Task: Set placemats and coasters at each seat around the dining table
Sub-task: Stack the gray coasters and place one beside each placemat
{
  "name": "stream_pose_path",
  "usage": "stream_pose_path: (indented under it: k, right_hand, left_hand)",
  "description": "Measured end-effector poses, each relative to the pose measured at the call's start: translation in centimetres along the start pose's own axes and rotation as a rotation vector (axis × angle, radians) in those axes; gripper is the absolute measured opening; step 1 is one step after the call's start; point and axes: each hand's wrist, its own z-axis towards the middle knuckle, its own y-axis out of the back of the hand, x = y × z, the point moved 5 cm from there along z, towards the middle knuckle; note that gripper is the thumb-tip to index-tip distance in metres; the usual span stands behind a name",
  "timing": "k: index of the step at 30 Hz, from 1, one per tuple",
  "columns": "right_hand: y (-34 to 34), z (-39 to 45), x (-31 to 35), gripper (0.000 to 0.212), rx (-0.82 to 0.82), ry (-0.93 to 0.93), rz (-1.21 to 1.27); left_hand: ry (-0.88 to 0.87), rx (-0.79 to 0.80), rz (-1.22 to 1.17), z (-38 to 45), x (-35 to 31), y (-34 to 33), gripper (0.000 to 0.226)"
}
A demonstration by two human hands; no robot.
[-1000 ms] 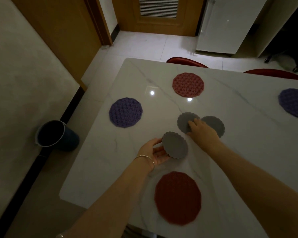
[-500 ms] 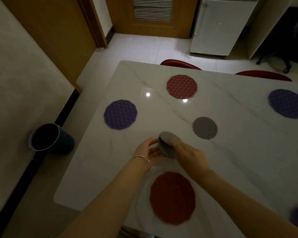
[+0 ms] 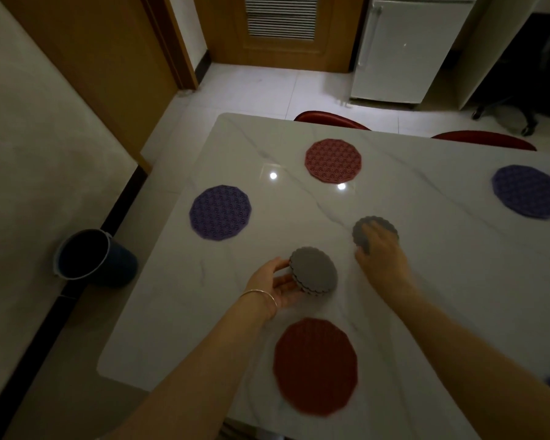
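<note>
Coasters gathered over the marble table, placemats already laid out.
The left hand (image 3: pixel 278 282) grips a small stack of grey coasters (image 3: pixel 313 269) above the table (image 3: pixel 442 281), near its front edge. The right hand (image 3: pixel 382 258) lies on a single grey coaster (image 3: pixel 362 230) toward the table's middle; its fingers are too blurred to tell whether they grip it. Red placemats (image 3: pixel 315 366) and purple placemats (image 3: pixel 220 212) sit by the edges.

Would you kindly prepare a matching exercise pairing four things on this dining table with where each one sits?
Things:
1. grey coaster stack
2. single grey coaster
3. pink placemat
4. dark red placemat

Places:
A. near table edge
B. under the right hand
C. far side, by a red chair
D. held in the left hand

Pairs: 1-D, 2-B, 3-C, 4-A
</note>
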Motion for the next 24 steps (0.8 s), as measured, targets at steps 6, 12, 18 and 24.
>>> stream_pose_path:
  k: [6, 12, 18, 24]
  right_hand:
    - [-0.4, 3.1, -4.0, 0.073, 0.289, -0.04, -0.216]
    - [-1.2, 2.8, -2.2, 0.026, 0.243, 0.242, -0.649]
    - [0.7, 1.9, -2.0, 0.035, 0.074, 0.132, -0.325]
    - [6.3, -2.5, -2.4, 0.035, -0.229, 0.147, 0.011]
  left_hand:
    - [0.028, -0.016, -0.032, 0.0, 0.2, 0.0, 0.024]
    - [0.027, -0.032, -0.032, 0.1, 0.3, -0.1, 0.019]
    - [-0.106, -0.024, 0.153, -0.2, 0.2, -0.6, 0.026]
    - [-0.149, -0.02, 0.184, -0.8, 0.2, -1.3, 0.02]
